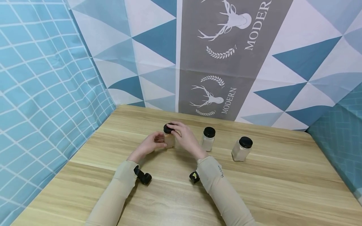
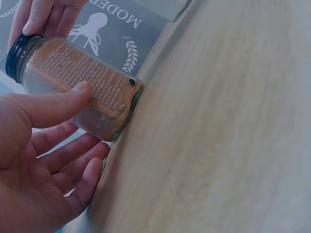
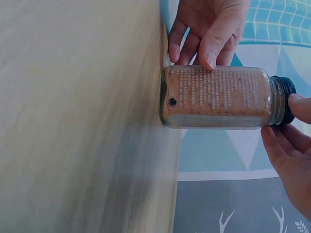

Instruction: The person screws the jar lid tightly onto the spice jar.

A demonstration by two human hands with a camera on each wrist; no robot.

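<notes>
A square glass jar (image 3: pixel 218 97) with brownish contents, printed text and a black lid (image 1: pixel 167 128) stands upright on the table. My right hand (image 1: pixel 183 135) holds that lid from above, thumb on one side and fingers on the other in the right wrist view. Beside the jar's left side is my left hand (image 1: pixel 151 143), its thumb and fingers relaxed and spread close to the glass. In the left wrist view its thumb (image 2: pixel 58 104) overlaps the jar; whether it presses on it I cannot tell. Some fingertips are hidden behind the jar.
Two more black-lidded jars stand to the right, a nearer-to-centre jar (image 1: pixel 207 142) and a farther-right jar (image 1: pixel 240 152). The wooden table (image 1: pixel 169 194) ends at a patterned back cloth (image 1: pixel 158 56). A blue checked cloth (image 1: pixel 42 78) hangs along the left.
</notes>
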